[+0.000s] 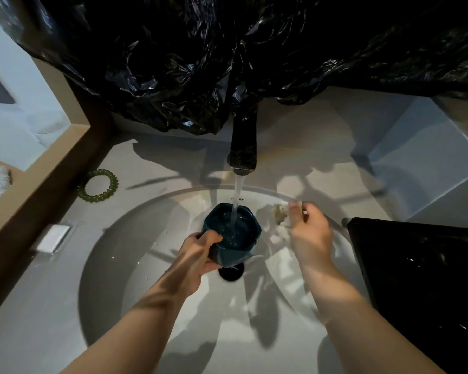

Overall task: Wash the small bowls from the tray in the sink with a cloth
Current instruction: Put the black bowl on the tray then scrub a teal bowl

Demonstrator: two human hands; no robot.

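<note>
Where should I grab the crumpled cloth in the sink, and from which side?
Pinch the raised folds of the cloth, coming from above on the right with your right hand, which hovers beside it. The cloth lies bunched on the sloping wall of the sink, so its folds stand up for a pinch. Your left hand is busy gripping the teal bowl.

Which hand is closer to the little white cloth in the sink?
Right. The right hand is just beside the cloth on the sink wall, maybe touching it. The left hand is farther off, gripping the blue bowl under the tap.
</note>
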